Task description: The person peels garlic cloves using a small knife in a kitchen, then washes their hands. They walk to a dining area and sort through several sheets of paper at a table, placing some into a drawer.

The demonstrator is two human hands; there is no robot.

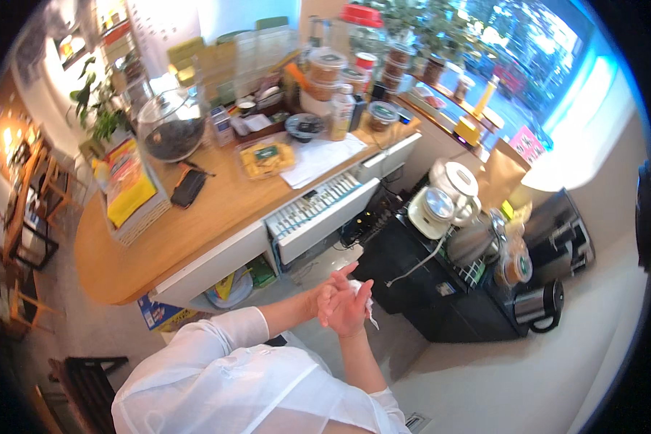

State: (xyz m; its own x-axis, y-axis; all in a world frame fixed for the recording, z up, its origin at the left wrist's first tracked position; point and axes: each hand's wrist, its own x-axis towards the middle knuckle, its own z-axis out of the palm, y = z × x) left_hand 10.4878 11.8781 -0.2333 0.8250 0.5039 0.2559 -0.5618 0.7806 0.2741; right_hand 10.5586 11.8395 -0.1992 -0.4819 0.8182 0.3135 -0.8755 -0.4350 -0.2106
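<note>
At frame centre both hands, left hand (330, 291) and right hand (351, 311), press closed around a white tissue (364, 298); loosely pinched, it may slip to the floor (528, 383)

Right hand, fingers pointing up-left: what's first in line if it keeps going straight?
The left hand, already pressed against the right hand around a crumpled white tissue. Beyond that, probably the open white drawer; depth unclear.

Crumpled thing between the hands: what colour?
White; the crumpled tissue shows between the left hand and right hand in the head view.
</note>
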